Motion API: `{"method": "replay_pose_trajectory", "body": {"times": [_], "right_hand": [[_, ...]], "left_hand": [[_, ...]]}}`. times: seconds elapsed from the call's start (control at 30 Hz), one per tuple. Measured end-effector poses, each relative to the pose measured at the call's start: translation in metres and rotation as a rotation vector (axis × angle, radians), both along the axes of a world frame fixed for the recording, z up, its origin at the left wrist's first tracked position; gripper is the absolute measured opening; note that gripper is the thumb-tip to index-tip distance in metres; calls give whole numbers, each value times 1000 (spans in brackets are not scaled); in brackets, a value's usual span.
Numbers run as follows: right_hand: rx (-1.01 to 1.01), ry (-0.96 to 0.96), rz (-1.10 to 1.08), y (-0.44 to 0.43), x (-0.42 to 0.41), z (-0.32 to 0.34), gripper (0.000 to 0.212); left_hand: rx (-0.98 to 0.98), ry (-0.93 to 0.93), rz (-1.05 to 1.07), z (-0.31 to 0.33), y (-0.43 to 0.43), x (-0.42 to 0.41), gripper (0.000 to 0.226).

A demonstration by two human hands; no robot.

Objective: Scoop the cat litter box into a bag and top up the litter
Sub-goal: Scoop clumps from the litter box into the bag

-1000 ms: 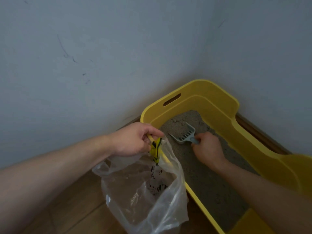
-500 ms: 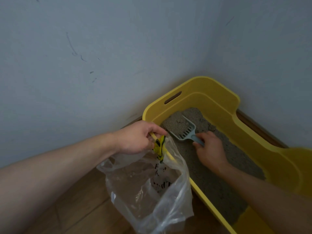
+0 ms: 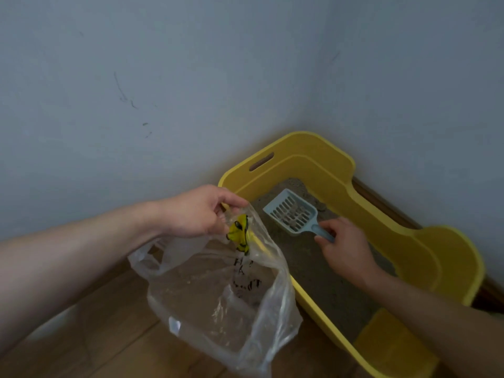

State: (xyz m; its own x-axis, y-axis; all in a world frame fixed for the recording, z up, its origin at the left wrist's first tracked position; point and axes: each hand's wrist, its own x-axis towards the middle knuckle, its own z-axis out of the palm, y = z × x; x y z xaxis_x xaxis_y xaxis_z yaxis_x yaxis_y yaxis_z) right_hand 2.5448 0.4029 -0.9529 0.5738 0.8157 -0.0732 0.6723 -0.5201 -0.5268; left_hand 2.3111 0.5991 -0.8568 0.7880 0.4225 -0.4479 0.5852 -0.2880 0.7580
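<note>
A yellow litter box [image 3: 387,211] stands in the room's corner, filled with grey litter [image 3: 313,271]. My right hand [image 3: 346,249] grips the handle of a pale blue slotted scoop [image 3: 293,212], raised above the litter with a few small clumps lying on its slots. My left hand [image 3: 199,211] pinches the top edge of a clear plastic bag [image 3: 223,293] with yellow and black print. The bag hangs open just outside the box's left wall.
Pale walls meet in the corner behind the box. Wooden floor [image 3: 109,331] lies under the bag at the lower left. A brown skirting board [image 3: 381,203] runs behind the box on the right.
The scoop has come up out of the litter and now sits level, carrying clumps. My left hand and the bag have stayed in place.
</note>
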Motion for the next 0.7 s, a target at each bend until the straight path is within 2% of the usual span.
{"method": "replay_pose_trajectory", "body": {"times": [0.37,0.53,0.7], "right_hand": [[-17,7,-12,-23,-4,38,25],[4,2,35,-33,-5,59,27],[52,14,115,-44,-10,81,24]], "left_hand": [[12,19,69,24,-20,-9,62],[-52,2,136,25,-26,-14,62],[-21,12,117,31,-30,-17,63]]}}
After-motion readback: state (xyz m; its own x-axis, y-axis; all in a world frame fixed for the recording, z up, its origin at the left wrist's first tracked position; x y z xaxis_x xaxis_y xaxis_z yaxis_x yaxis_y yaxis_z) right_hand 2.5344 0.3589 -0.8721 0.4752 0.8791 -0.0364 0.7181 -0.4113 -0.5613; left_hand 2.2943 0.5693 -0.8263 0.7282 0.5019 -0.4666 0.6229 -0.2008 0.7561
